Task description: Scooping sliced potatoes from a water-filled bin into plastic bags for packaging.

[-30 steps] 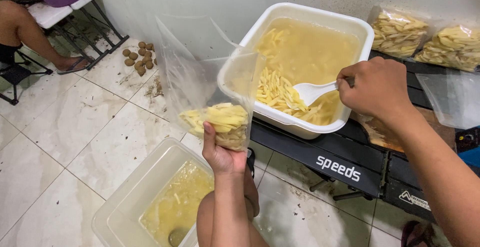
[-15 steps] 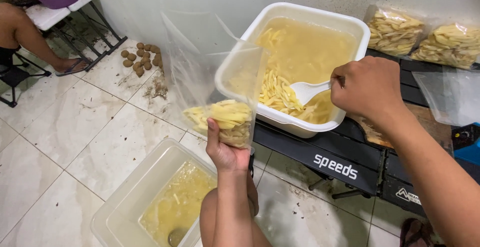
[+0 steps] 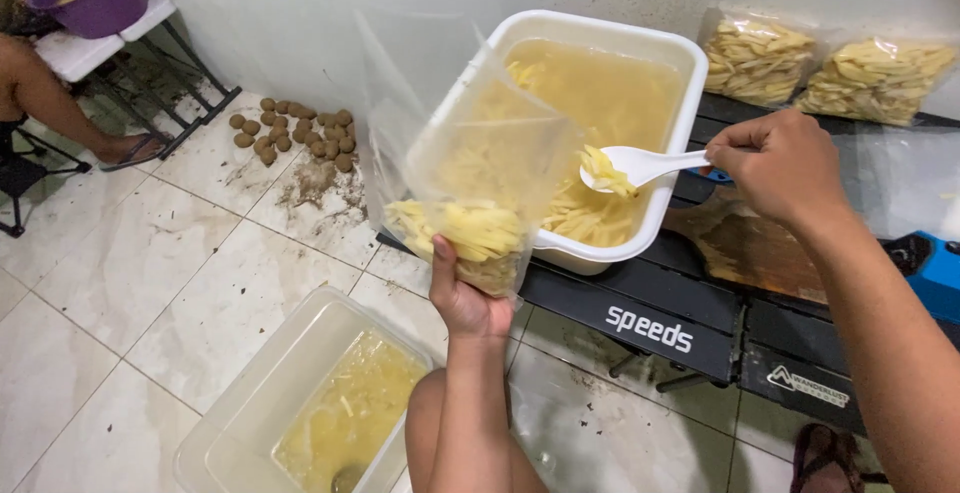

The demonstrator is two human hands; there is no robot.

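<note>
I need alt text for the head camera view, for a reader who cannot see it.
The right hand holds a white plastic spoon of cut potato strips over a white rectangular tub toward a clear plastic bag, partly filled, held by the left hand.

Two clear filled bags [image 3: 822,71] lie far right — a third, open bag [image 3: 470,183] sits mid-frame.
</note>
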